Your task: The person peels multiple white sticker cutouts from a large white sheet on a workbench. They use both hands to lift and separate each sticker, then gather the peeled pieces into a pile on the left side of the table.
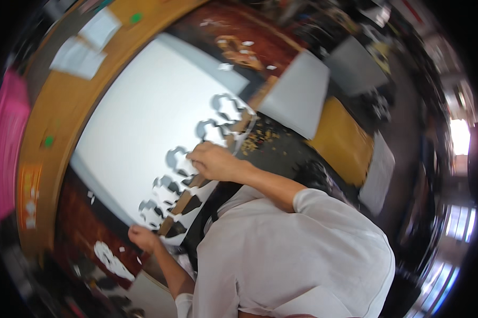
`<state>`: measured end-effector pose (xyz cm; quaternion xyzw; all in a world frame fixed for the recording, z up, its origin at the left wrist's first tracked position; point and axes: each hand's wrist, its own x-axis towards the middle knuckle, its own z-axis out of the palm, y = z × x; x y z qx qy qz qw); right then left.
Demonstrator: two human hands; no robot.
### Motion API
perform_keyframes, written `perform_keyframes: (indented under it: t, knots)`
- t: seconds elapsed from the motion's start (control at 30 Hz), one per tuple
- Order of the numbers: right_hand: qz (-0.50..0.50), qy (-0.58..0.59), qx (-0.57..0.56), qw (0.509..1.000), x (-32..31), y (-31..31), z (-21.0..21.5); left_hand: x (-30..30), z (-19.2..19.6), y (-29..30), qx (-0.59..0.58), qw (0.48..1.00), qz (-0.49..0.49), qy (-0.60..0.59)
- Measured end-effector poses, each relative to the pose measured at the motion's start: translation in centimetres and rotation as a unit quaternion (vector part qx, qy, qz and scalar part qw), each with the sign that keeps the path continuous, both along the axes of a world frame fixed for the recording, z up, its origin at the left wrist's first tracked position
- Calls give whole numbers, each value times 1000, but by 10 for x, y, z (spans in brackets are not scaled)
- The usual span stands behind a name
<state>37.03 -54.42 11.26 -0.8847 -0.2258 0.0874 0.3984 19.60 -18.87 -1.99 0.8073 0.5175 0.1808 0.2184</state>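
A large white sheet point(149, 106) lies on the work surface before me, with a row of curved cut-out holes point(176, 159) along its near edge. Grey and brown show through the openings. My right hand point(212, 160) is over the middle of this row, its fingers pinched together at a cut-out; whatever sits between the fingertips is too small to make out. At the sheet's near left corner is my left hand point(142, 238), fingers curled closed by the edge. What it grips, if anything, is hidden.
A wooden ledge point(85, 111) bearing papers point(80, 58) runs along the far left. Beyond it stands a pink plastic crate point(8, 143). White scraps point(112, 259) lie at the lower left. On the right are a grey panel point(297, 93), a yellow one point(342, 140) and small yellow bits point(260, 138).
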Motion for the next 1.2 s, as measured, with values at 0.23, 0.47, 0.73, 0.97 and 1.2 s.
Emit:
perform_keyframes:
  t: [0.23, 0.47, 0.73, 0.97, 1.2]
  knots:
    - [-136, -117, 6, 984, -77, -44, -100, 7, 11, -1, -24, 998, 8, 65]
    - [-124, -21, 62, 990, -94, -42, -106, 6, 9, -5, 25, 997, 1, 70]
    - [-184, 179, 67, 964, -120, -139, -123, 1, -6, 12, 49, 997, -9, 63]
    - [-299, 245, 110, 916, -152, -296, -254, -13, -15, 59, 61, 989, -111, 70]
    - [-593, 375, 452, 550, -149, -570, -366, -15, 7, -105, 218, 960, -89, 149]
